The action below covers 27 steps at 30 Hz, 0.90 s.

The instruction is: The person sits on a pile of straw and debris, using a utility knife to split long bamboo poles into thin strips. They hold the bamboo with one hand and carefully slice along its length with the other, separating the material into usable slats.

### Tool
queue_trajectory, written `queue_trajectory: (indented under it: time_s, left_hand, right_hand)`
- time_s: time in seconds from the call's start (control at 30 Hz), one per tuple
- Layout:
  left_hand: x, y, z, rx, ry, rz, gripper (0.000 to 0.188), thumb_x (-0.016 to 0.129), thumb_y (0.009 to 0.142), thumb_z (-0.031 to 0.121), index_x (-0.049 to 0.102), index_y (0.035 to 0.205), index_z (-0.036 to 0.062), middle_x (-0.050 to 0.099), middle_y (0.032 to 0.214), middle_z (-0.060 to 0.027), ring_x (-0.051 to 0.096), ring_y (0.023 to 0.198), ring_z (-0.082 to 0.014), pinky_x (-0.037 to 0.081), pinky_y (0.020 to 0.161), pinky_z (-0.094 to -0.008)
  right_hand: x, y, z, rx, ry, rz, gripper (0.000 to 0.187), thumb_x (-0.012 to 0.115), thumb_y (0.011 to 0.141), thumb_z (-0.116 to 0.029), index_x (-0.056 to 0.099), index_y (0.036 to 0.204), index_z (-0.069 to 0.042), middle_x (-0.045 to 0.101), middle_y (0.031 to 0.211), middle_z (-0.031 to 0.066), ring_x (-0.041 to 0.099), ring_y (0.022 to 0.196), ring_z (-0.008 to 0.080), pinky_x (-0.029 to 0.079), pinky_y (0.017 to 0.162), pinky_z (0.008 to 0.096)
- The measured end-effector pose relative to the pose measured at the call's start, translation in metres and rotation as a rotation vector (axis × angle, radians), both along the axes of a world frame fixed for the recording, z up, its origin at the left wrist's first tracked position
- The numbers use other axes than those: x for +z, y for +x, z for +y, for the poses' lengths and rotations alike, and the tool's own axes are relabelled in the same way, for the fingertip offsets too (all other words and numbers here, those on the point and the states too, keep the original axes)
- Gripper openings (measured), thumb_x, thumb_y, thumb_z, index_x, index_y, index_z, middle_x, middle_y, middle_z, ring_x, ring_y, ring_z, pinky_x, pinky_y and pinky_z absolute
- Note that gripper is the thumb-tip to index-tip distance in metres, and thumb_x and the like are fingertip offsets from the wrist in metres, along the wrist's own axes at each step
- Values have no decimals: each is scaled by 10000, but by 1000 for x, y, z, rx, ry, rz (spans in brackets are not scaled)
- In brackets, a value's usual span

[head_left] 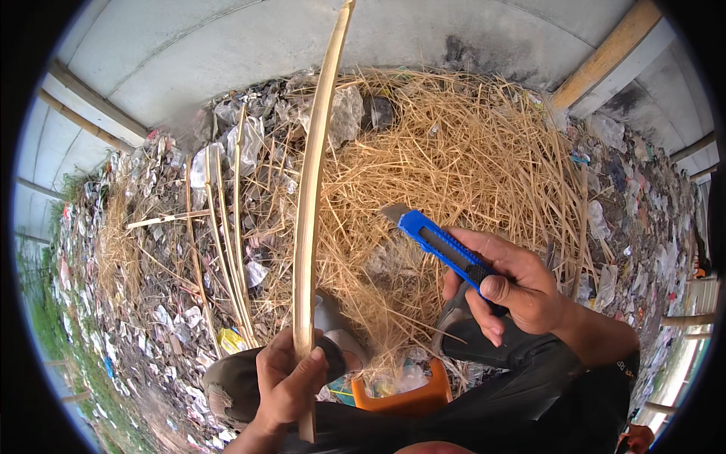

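Note:
A long pale split bamboo strip (312, 189) stands nearly upright, its lower end gripped by my left hand (286, 378). The strip's top reaches past the upper edge of the picture, and a short end sticks out below my fist. Closed around a blue utility knife (446, 246) is my right hand (518, 284), with the thumb along the handle. The knife's metal blade is out and points up and left toward the strip, apart from it. Beneath both hands are my bent legs in dark trousers.
A big heap of straw-like bamboo shavings (454, 151) spreads in front of me. Several thin bamboo strips (227, 250) lie at the left on litter-strewn ground (162, 303). An orange plastic stool (404, 397) shows between my legs. A grey wall (363, 38) with wooden posts (605, 57) stands behind.

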<state>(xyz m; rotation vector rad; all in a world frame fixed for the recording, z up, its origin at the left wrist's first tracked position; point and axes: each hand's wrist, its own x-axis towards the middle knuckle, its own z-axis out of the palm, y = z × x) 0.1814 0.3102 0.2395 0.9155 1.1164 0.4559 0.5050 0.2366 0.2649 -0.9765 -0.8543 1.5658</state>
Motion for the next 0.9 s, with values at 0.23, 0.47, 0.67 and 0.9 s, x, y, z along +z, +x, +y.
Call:
queue_trajectory:
  time_s: [0.23,0.47,0.67,0.9]
  left_hand:
    - [10,-15,-11,-131,92,-156,279,595,995,131,558,1210,-42,561,739,-20,475,524,-69,364,469,-212]
    - [-9,-9,-18,-127,188,-212,292,550,1036,178,563,1211,-56,591,793,-23,486,539,-63,380,468,-222]
    - [-27,2,-29,-125,162,-251,299,539,1049,207,564,1199,-50,573,794,-28,480,536,-62,358,457,-218]
    - [-29,13,-33,-113,132,-273,281,522,1039,189,569,1188,-44,573,778,-30,477,519,-77,362,456,-236]
  right_hand:
    - [6,3,0,-96,138,-199,548,408,1104,-292,299,1540,22,617,1040,162,552,581,91,500,489,242]
    - [3,-24,-13,-40,134,-196,534,382,1109,-350,383,1497,18,645,1000,138,541,589,90,486,504,245]
    - [-4,-44,-33,-43,127,-206,506,414,1075,-254,402,1486,40,648,1021,162,550,618,96,485,544,248]
    - [4,-51,-49,-31,177,-345,557,491,1037,-161,346,1555,-15,657,1123,113,560,697,76,483,600,237]
